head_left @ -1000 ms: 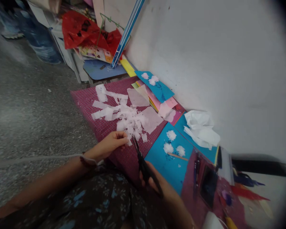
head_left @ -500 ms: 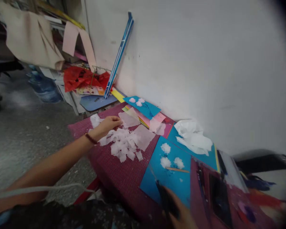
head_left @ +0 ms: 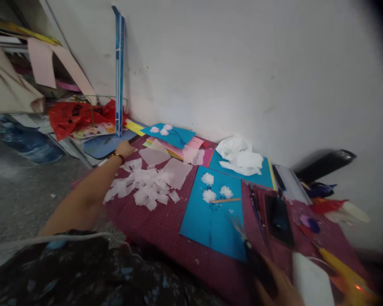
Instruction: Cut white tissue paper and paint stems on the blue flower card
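Observation:
My left hand (head_left: pixel 125 148) is stretched far out to the back left corner of the maroon checked mat (head_left: pixel 166 225), by the blue board edge; its fingers are curled, and what they touch is hidden. Just right of it lies a heap of white tissue scraps (head_left: pixel 148 187). My right hand (head_left: pixel 279 289) is low at the bottom right, blurred, wrapped round black scissors (head_left: pixel 252 255) whose blades point up-left over the near corner of a blue card (head_left: pixel 213 216) with three white tufts and a thin stick.
A second blue card (head_left: pixel 170 135) and coloured sheets lie by the white wall, with crumpled white paper (head_left: pixel 239 158) to their right. A dark phone (head_left: pixel 277 216), pens and feathers are at right. Red plastic bag (head_left: pixel 73 117), a leaning blue strip (head_left: pixel 119 72) and clutter stand at left.
My left hand left the scraps near the scissors and reached far back to the mat's left corner. The right hand with the scissors dropped to the right. The view swung right.

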`<state>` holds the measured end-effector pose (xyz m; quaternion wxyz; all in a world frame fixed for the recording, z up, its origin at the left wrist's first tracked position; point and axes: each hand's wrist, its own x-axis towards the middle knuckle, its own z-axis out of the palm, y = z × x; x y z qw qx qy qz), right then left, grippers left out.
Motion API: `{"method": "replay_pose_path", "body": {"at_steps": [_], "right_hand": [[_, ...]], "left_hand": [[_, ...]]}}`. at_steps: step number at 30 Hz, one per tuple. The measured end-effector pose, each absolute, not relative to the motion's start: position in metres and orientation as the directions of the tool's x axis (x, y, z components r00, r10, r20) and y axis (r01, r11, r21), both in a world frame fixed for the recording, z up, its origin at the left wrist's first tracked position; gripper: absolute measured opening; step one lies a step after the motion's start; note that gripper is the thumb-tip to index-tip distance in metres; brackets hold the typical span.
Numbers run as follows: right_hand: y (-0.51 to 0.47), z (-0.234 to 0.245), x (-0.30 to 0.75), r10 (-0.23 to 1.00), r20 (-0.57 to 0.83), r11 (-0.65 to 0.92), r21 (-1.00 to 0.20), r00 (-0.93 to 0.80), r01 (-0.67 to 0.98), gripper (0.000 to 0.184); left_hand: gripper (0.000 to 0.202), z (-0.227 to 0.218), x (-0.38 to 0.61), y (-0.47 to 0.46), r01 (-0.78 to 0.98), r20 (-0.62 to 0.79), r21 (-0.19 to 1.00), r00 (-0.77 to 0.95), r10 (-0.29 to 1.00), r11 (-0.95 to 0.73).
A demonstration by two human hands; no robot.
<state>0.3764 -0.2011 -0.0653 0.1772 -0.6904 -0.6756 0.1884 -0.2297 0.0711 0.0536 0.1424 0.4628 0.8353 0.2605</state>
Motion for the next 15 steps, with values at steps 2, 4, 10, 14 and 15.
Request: {"method": "replay_pose_path", "body": {"at_steps": [2,4,10,14,15], "right_hand": [[-0.206,-0.058,0.366,0.995,-0.035,-0.095,-0.517,0.090,0.850,0.060],[-0.210,-0.052,0.355,0.988,-0.038,-0.148,-0.547,0.152,0.824,0.063],[-0.212,-0.044,0.341,0.974,0.013,-0.195,-0.462,0.226,0.865,0.065],[-0.211,-0.044,0.335,0.969,0.059,-0.206,-0.358,0.242,0.911,0.070],[-0.212,-0.044,0.333,0.968,0.068,-0.203,-0.344,0.240,0.917,0.070]], "left_hand": [[0.042,0.056,-0.218,0.072,0.766,0.093,0.534,-0.474,0.876,0.357],[0.043,0.057,-0.200,0.067,0.819,0.141,0.517,-0.368,0.919,0.249],[0.021,0.056,-0.133,0.000,0.808,-0.058,0.582,0.157,0.986,-0.094],[0.026,0.053,-0.102,-0.052,0.765,-0.077,0.443,0.552,0.830,-0.467],[0.026,0.051,-0.096,-0.060,0.804,-0.092,0.356,0.537,0.839,-0.475]]}}
